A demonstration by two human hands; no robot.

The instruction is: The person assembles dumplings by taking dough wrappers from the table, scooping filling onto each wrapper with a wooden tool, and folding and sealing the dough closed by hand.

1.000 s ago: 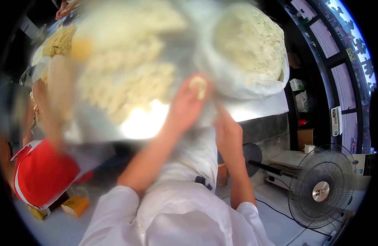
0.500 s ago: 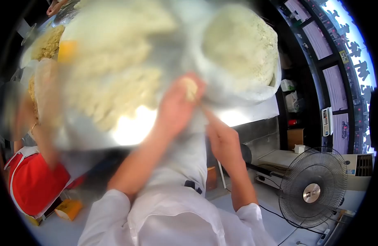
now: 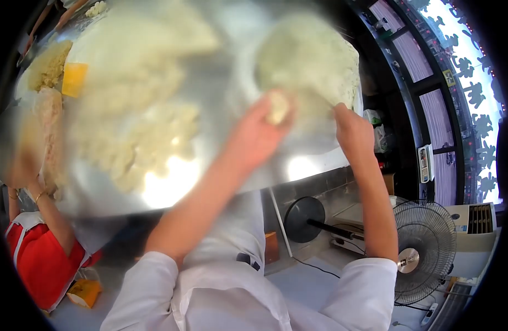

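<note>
A small pale lump of dough [image 3: 277, 107] rests in the curled fingers of my left hand [image 3: 259, 129], above the metal worktop [image 3: 215, 182]. My right hand [image 3: 353, 132] is closed at the near right edge of a large mound of pale, greenish filling [image 3: 303, 58]. Something thin may stick out of its fingers toward the mound, but blur hides its kind. To the left of my hands, several pale dough pieces [image 3: 149, 143] lie together on the worktop. The lens is smeared over the middle of the view, so their details are lost.
At left, a co-worker in a red apron [image 3: 44, 259] works beside a crumbly brown heap [image 3: 52, 66] and a yellow scraper-like piece [image 3: 75, 80]. A standing fan [image 3: 425, 251] is at lower right, and dark shelving [image 3: 414, 71] runs along the right.
My right hand has moved right and up, away from my left hand, to the mound. My left hand has shifted slightly right and up with the dough. The view has turned a little.
</note>
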